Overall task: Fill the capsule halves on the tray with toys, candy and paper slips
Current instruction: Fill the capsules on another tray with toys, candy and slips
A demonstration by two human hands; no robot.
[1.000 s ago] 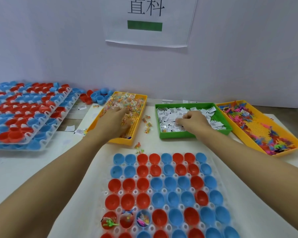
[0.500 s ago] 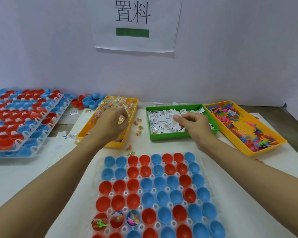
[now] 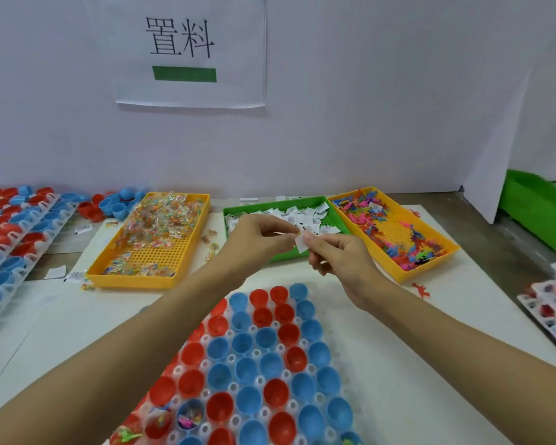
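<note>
right hand [image 3: 337,261] pinches paper slip [image 3: 301,243] | left hand [image 3: 254,236] fingertips pinch it too, apparently

The light is bright and even, with only soft, faint shadows. The wall [image 3: 366,123] looks a bit purple. The picture bends at the edges, so the near arms look very big. The hands and the far right are a little blurry.

Behind the capsule tray [image 3: 331,374] sit three sorting trays: two yellow trays [image 3: 187,252] [image 3: 430,264] and one green tray [image 3: 289,205] between them. Two hands [image 3: 254,239] [image 3: 341,261] hover above.
</note>
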